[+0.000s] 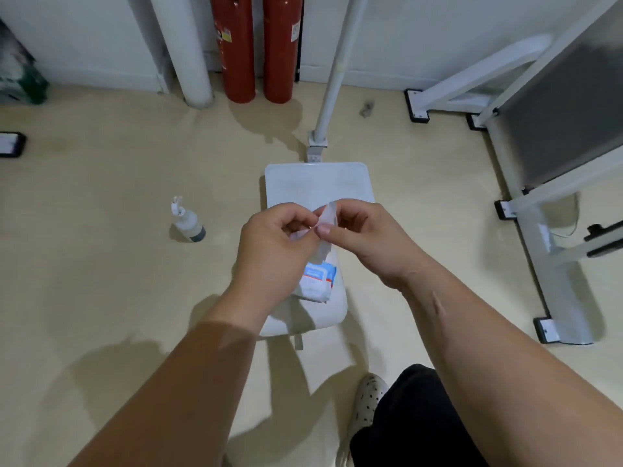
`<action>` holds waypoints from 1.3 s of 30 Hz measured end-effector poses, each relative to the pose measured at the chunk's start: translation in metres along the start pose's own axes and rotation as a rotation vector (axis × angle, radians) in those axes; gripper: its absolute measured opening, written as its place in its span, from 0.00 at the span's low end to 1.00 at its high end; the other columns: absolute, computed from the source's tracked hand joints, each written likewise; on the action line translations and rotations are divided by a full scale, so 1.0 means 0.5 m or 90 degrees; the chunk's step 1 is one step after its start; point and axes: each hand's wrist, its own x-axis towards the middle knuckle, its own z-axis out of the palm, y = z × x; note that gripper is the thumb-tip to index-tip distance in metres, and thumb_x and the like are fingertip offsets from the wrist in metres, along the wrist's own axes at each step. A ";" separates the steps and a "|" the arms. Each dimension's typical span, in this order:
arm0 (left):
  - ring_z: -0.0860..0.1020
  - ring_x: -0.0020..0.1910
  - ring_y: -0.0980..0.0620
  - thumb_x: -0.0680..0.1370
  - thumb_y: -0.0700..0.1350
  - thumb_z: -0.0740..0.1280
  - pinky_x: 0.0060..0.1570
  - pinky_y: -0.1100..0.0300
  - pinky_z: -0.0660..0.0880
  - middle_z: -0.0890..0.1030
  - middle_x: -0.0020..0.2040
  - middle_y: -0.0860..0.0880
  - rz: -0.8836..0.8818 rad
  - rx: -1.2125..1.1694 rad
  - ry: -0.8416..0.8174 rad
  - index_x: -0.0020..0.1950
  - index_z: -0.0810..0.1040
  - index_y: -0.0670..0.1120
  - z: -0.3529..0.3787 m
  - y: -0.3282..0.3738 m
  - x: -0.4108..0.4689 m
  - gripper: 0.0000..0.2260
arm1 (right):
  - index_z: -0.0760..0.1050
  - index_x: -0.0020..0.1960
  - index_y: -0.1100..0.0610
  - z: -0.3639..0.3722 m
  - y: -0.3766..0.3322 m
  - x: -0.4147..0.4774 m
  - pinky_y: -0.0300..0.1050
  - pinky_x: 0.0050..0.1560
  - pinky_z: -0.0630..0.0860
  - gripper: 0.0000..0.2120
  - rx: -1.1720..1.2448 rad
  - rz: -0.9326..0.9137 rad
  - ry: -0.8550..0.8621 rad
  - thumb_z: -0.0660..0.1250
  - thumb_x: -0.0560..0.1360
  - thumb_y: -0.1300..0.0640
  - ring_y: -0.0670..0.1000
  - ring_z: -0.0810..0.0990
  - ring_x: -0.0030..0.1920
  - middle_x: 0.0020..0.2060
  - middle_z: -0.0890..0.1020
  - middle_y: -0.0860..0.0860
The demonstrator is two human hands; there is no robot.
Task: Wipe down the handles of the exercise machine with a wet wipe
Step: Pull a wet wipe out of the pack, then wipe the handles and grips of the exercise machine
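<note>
Early stage: left hand [273,244] & right hand [367,237] both pinching a wet wipe [326,220], held just above the wipes pack [317,281] lying on the machine's white seat pad [317,183], w/ no handle touched, so all wiping prob. left to do.

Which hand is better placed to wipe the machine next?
Probably right: the left hand and right hand both pinch the thin white wet wipe, but the white metal machine frame stands to the right.

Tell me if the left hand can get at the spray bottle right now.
Probably, with a stoop: bare floor lies between left hand and bottle. But it pinches the wipe with the right hand, so must let go first.
</note>
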 end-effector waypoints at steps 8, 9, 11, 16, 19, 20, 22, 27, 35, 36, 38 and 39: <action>0.74 0.30 0.62 0.71 0.39 0.77 0.35 0.71 0.70 0.81 0.31 0.59 0.037 -0.002 0.047 0.37 0.83 0.49 -0.139 0.328 -0.121 0.08 | 0.75 0.42 0.61 0.007 -0.343 -0.149 0.39 0.42 0.73 0.08 0.018 0.012 0.007 0.68 0.80 0.66 0.48 0.78 0.37 0.35 0.80 0.51; 0.74 0.31 0.62 0.71 0.38 0.77 0.36 0.69 0.71 0.80 0.31 0.59 0.034 -0.014 0.042 0.37 0.83 0.48 -0.154 0.370 -0.134 0.07 | 0.76 0.42 0.60 0.006 -0.386 -0.172 0.39 0.41 0.72 0.08 0.013 0.014 0.012 0.69 0.79 0.66 0.49 0.76 0.37 0.35 0.79 0.52; 0.74 0.32 0.59 0.71 0.37 0.77 0.37 0.65 0.72 0.80 0.31 0.58 0.030 -0.039 0.027 0.37 0.83 0.48 -0.176 0.454 -0.161 0.08 | 0.79 0.43 0.60 -0.001 -0.468 -0.224 0.40 0.42 0.73 0.04 0.018 0.020 0.024 0.71 0.77 0.64 0.51 0.76 0.39 0.37 0.78 0.56; 0.74 0.33 0.56 0.73 0.38 0.75 0.40 0.59 0.73 0.80 0.34 0.57 0.067 -0.025 -0.035 0.37 0.82 0.51 -0.196 0.645 -0.218 0.10 | 0.78 0.43 0.67 -0.038 -0.632 -0.387 0.46 0.43 0.69 0.09 -0.009 0.068 0.076 0.72 0.76 0.60 0.51 0.74 0.40 0.36 0.79 0.59; 0.73 0.29 0.59 0.74 0.37 0.73 0.37 0.60 0.70 0.80 0.35 0.58 0.070 0.019 -0.128 0.37 0.82 0.52 -0.182 0.708 -0.244 0.11 | 0.76 0.39 0.58 -0.055 -0.671 -0.480 0.47 0.43 0.65 0.06 0.026 0.087 0.165 0.67 0.74 0.58 0.50 0.70 0.40 0.36 0.77 0.49; 0.72 0.28 0.59 0.74 0.37 0.73 0.36 0.61 0.69 0.80 0.36 0.57 0.069 0.031 -0.159 0.37 0.82 0.52 -0.170 0.726 -0.252 0.11 | 0.75 0.38 0.55 -0.063 -0.678 -0.511 0.48 0.43 0.65 0.06 0.034 0.090 0.199 0.66 0.74 0.58 0.51 0.69 0.40 0.35 0.76 0.48; 0.71 0.28 0.57 0.76 0.36 0.70 0.30 0.64 0.68 0.79 0.36 0.55 0.053 0.043 -0.228 0.40 0.83 0.52 -0.129 0.767 -0.275 0.11 | 0.75 0.40 0.55 -0.086 -0.688 -0.575 0.49 0.46 0.70 0.08 0.074 0.081 0.274 0.65 0.77 0.60 0.51 0.72 0.40 0.36 0.76 0.48; 0.71 0.30 0.52 0.80 0.37 0.66 0.31 0.57 0.70 0.77 0.33 0.51 0.037 0.092 -0.437 0.41 0.84 0.51 0.028 0.832 -0.353 0.12 | 0.74 0.40 0.61 -0.169 -0.674 -0.727 0.49 0.43 0.74 0.13 0.191 0.056 0.460 0.63 0.83 0.58 0.53 0.71 0.38 0.35 0.74 0.52; 0.74 0.30 0.52 0.81 0.40 0.65 0.34 0.56 0.73 0.77 0.30 0.50 0.091 0.166 -0.494 0.36 0.79 0.45 0.280 0.887 -0.482 0.13 | 0.77 0.40 0.56 -0.352 -0.584 -0.939 0.42 0.42 0.72 0.07 0.014 0.055 0.549 0.70 0.77 0.63 0.46 0.75 0.36 0.35 0.79 0.46; 0.75 0.31 0.53 0.80 0.39 0.64 0.35 0.55 0.72 0.78 0.31 0.49 0.105 0.194 -0.493 0.37 0.79 0.44 0.304 0.892 -0.494 0.12 | 0.79 0.39 0.51 -0.372 -0.575 -0.957 0.38 0.40 0.71 0.09 -0.055 0.063 0.583 0.71 0.75 0.63 0.42 0.75 0.36 0.35 0.80 0.43; 0.75 0.33 0.52 0.79 0.39 0.64 0.36 0.55 0.71 0.79 0.34 0.45 0.141 0.255 -0.497 0.37 0.79 0.44 0.345 0.900 -0.515 0.11 | 0.79 0.38 0.43 -0.409 -0.566 -0.988 0.33 0.39 0.68 0.14 -0.160 0.056 0.668 0.73 0.74 0.62 0.41 0.75 0.40 0.38 0.78 0.44; 0.75 0.34 0.50 0.79 0.40 0.65 0.36 0.56 0.70 0.80 0.35 0.44 0.165 0.282 -0.501 0.37 0.79 0.45 0.362 0.905 -0.524 0.11 | 0.79 0.40 0.42 -0.425 -0.564 -1.000 0.33 0.39 0.69 0.15 -0.183 0.046 0.708 0.72 0.73 0.62 0.41 0.75 0.41 0.39 0.76 0.45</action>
